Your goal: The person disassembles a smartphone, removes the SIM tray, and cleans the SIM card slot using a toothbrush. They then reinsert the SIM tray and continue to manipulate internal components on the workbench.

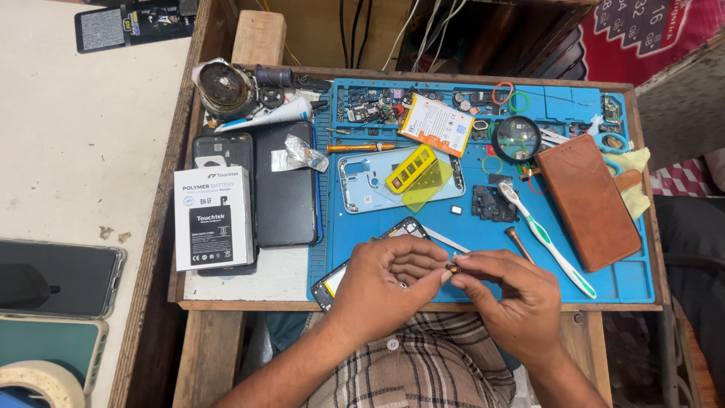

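My left hand (389,279) and my right hand (506,295) meet at the near edge of the blue work mat (627,279). Between the fingertips of both hands is a tiny dark part (452,267), too small to identify. An opened phone (340,276) lies under my left hand, mostly hidden by it. A thin metal tool (447,240) lies just beyond my fingers.
On the mat lie a light-blue phone back cover (362,185), yellow plastic piece (411,170), battery (436,125), magnifier (516,138), toothbrush (544,238), brown wallet case (589,200) and screwdriver (362,147). Left of it sit a white box (213,217) and a black phone (283,189).
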